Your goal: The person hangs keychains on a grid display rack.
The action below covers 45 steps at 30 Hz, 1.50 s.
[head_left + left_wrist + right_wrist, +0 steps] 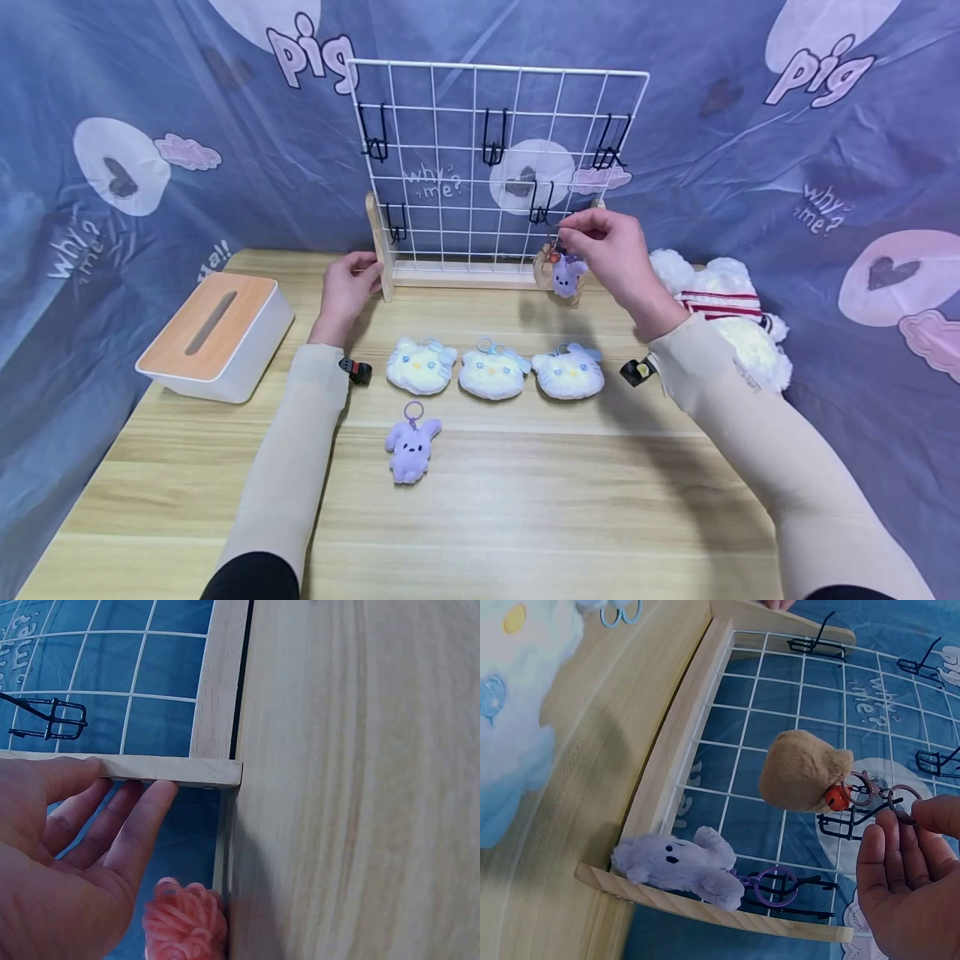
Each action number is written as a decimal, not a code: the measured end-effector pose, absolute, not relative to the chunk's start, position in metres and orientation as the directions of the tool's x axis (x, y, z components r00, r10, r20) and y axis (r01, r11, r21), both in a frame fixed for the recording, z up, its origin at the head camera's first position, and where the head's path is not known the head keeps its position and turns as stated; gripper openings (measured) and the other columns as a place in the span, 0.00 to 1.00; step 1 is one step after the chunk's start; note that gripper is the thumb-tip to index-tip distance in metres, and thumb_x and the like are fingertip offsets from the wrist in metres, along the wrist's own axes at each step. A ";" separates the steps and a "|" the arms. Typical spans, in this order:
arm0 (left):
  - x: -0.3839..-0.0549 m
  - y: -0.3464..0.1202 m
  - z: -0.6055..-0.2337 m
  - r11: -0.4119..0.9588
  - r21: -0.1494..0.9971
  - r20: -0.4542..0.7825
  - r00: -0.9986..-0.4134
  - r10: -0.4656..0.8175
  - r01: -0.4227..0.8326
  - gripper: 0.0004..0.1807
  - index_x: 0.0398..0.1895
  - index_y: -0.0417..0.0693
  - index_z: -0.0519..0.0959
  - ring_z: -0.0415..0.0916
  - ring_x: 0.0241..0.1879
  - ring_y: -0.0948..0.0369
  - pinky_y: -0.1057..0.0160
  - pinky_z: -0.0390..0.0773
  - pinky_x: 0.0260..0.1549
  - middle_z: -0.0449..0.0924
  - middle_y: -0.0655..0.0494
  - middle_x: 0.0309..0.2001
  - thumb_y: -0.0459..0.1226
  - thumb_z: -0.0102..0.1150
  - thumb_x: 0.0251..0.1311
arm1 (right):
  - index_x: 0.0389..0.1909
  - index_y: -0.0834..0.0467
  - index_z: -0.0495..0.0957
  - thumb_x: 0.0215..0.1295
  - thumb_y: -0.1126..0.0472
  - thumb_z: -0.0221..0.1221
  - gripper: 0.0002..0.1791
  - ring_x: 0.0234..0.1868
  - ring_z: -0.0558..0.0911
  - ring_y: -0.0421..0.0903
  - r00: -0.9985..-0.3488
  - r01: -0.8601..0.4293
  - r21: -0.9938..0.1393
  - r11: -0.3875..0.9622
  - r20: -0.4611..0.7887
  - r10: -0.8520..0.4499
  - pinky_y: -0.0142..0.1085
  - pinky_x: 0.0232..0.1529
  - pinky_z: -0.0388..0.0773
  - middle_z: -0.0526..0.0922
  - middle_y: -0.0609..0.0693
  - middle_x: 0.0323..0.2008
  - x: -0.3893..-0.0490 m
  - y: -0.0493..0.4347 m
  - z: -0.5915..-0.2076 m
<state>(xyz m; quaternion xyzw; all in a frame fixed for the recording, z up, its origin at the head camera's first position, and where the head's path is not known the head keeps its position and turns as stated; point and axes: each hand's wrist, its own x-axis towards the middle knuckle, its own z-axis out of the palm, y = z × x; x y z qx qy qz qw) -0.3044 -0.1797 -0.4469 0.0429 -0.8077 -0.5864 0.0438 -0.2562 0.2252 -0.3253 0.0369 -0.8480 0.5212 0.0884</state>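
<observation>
A white wire grid rack (450, 158) on a wooden stand (465, 277) carries several black hooks (493, 137). My left hand (347, 287) holds the stand's left wooden upright (202, 772) between thumb and fingers. With thumb and fingers my right hand (609, 250) pinches the metal ring (906, 796) of a brown plush keychain (799, 771), which has an orange bell (837, 798). That ring is close to a black hook (847, 823) at the rack's lower right. Beside it, a purple bunny keychain (676, 859) hangs by its purple ring from another hook.
Three white plush cat keychains (491, 372) lie in a row before the rack, with another purple bunny keychain (410, 450) nearer me. A tissue box (262, 342) stands left; a white plush toy (738, 333) sits right. Pink yarn (185, 921) shows behind the left upright.
</observation>
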 end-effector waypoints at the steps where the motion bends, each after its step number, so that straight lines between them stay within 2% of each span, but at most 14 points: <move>1: -0.304 -0.180 -0.447 0.310 0.951 0.021 -0.992 -0.121 -0.018 0.20 0.70 0.35 0.82 0.89 0.57 0.44 0.68 0.95 0.56 0.83 0.37 0.59 0.37 0.62 0.84 | 0.53 0.61 0.90 0.79 0.60 0.69 0.11 0.40 0.85 0.34 -0.981 -0.156 -0.876 0.456 0.191 0.030 0.24 0.44 0.89 0.88 0.38 0.40 -0.258 0.225 -0.326; 4: -0.304 -0.180 -0.447 0.310 0.951 0.020 -0.993 -0.120 -0.018 0.20 0.70 0.35 0.82 0.89 0.57 0.45 0.68 0.95 0.55 0.83 0.37 0.60 0.37 0.62 0.84 | 0.54 0.60 0.90 0.80 0.59 0.68 0.11 0.40 0.86 0.35 -0.982 -0.153 -0.871 0.467 0.188 0.030 0.26 0.44 0.88 0.88 0.36 0.40 -0.261 0.225 -0.326; 7: -0.303 -0.180 -0.447 0.306 0.952 0.020 -0.993 -0.119 -0.017 0.20 0.70 0.35 0.82 0.89 0.56 0.46 0.67 0.95 0.56 0.83 0.37 0.59 0.37 0.62 0.84 | 0.54 0.60 0.90 0.80 0.58 0.68 0.11 0.39 0.87 0.38 -0.984 -0.140 -0.871 0.471 0.175 0.030 0.26 0.38 0.86 0.88 0.35 0.38 -0.264 0.225 -0.326; 10: -0.304 -0.180 -0.449 0.301 0.953 0.026 -0.993 -0.119 -0.011 0.19 0.70 0.34 0.82 0.89 0.55 0.46 0.64 0.96 0.57 0.83 0.37 0.58 0.36 0.62 0.83 | 0.55 0.59 0.90 0.81 0.58 0.67 0.11 0.39 0.87 0.40 -0.989 -0.114 -0.877 0.468 0.145 0.031 0.25 0.33 0.81 0.87 0.34 0.37 -0.267 0.225 -0.325; 14: -0.305 -0.181 -0.449 0.301 0.953 0.031 -0.992 -0.118 -0.007 0.19 0.69 0.34 0.82 0.89 0.55 0.45 0.59 0.95 0.60 0.83 0.37 0.58 0.36 0.62 0.83 | 0.56 0.59 0.89 0.81 0.56 0.67 0.13 0.40 0.88 0.40 -0.994 -0.081 -0.888 0.452 0.106 0.030 0.26 0.31 0.80 0.87 0.34 0.38 -0.272 0.225 -0.326; 18: -0.305 -0.181 -0.449 0.304 0.953 0.035 -0.992 -0.118 -0.003 0.20 0.69 0.34 0.82 0.89 0.54 0.48 0.56 0.95 0.62 0.83 0.37 0.58 0.36 0.62 0.83 | 0.56 0.60 0.89 0.82 0.57 0.67 0.12 0.39 0.88 0.40 -0.996 -0.063 -0.903 0.426 0.085 0.031 0.25 0.32 0.82 0.87 0.34 0.37 -0.278 0.225 -0.327; 23: -0.306 -0.182 -0.450 0.302 0.953 0.038 -0.992 -0.118 0.000 0.19 0.69 0.34 0.83 0.89 0.52 0.50 0.55 0.95 0.63 0.84 0.38 0.57 0.36 0.63 0.83 | 0.53 0.61 0.88 0.82 0.60 0.66 0.10 0.37 0.88 0.36 -0.996 -0.069 -0.918 0.389 0.086 0.026 0.23 0.38 0.88 0.87 0.35 0.33 -0.286 0.224 -0.330; 26: -0.306 -0.182 -0.450 0.297 0.955 0.033 -0.992 -0.119 -0.004 0.19 0.69 0.35 0.83 0.89 0.52 0.49 0.55 0.95 0.63 0.84 0.39 0.57 0.36 0.63 0.83 | 0.53 0.62 0.88 0.82 0.61 0.66 0.09 0.38 0.88 0.36 -0.996 -0.070 -0.923 0.378 0.083 0.019 0.26 0.43 0.91 0.87 0.35 0.34 -0.290 0.223 -0.331; 31: -0.306 -0.181 -0.450 0.290 0.957 0.028 -0.992 -0.120 -0.008 0.19 0.69 0.34 0.83 0.90 0.52 0.50 0.56 0.94 0.63 0.84 0.38 0.57 0.36 0.63 0.83 | 0.51 0.60 0.89 0.82 0.62 0.65 0.07 0.36 0.88 0.35 -0.997 -0.062 -0.927 0.369 0.078 0.027 0.30 0.47 0.93 0.87 0.35 0.33 -0.296 0.219 -0.331; 39: -0.306 -0.181 -0.449 0.296 0.955 0.013 -0.993 -0.117 -0.022 0.19 0.69 0.36 0.83 0.89 0.53 0.49 0.60 0.95 0.61 0.84 0.36 0.60 0.36 0.63 0.83 | 0.52 0.65 0.87 0.81 0.64 0.66 0.09 0.33 0.87 0.32 -0.996 -0.053 -0.933 0.356 0.077 0.053 0.26 0.44 0.94 0.87 0.35 0.32 -0.307 0.214 -0.333; 45: -0.308 -0.183 -0.450 0.290 0.957 0.002 -0.993 -0.118 -0.032 0.20 0.70 0.36 0.82 0.89 0.55 0.48 0.62 0.95 0.59 0.84 0.36 0.61 0.37 0.63 0.83 | 0.51 0.64 0.88 0.81 0.63 0.66 0.08 0.32 0.87 0.30 -0.994 -0.037 -0.934 0.355 0.069 0.080 0.22 0.41 0.91 0.87 0.36 0.33 -0.312 0.210 -0.334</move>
